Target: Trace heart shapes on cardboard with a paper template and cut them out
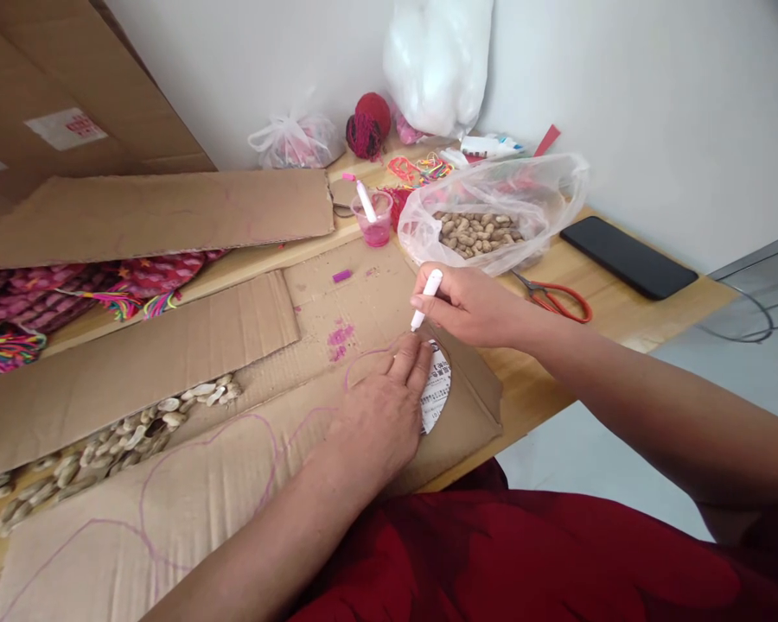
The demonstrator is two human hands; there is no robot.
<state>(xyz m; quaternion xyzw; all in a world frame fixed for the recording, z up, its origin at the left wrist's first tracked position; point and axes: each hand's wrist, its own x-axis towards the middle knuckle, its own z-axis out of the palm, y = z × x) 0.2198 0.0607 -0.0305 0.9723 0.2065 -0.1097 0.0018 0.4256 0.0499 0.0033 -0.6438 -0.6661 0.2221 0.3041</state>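
Note:
My right hand [460, 304] is closed round a white marker [430, 287], its tip pointing down beside the fingertips of my left hand. My left hand [389, 402] lies flat, pressing on a printed white piece with a curved edge [436, 397]; most of that piece is hidden under the palm. Beneath it is a brown cardboard sheet [213, 492] bearing several purple curved outlines. A purple marker cap [341, 276] lies on the cardboard behind, near a smudge of pink marks [341, 340].
A clear bag of peanuts [480, 233], orange-handled scissors [561, 301] and a black phone [628, 256] lie to the right. A plastic cup [374, 226] with another marker stands behind. Peanut shells [123, 441] and a cardboard strip [136, 371] are at left.

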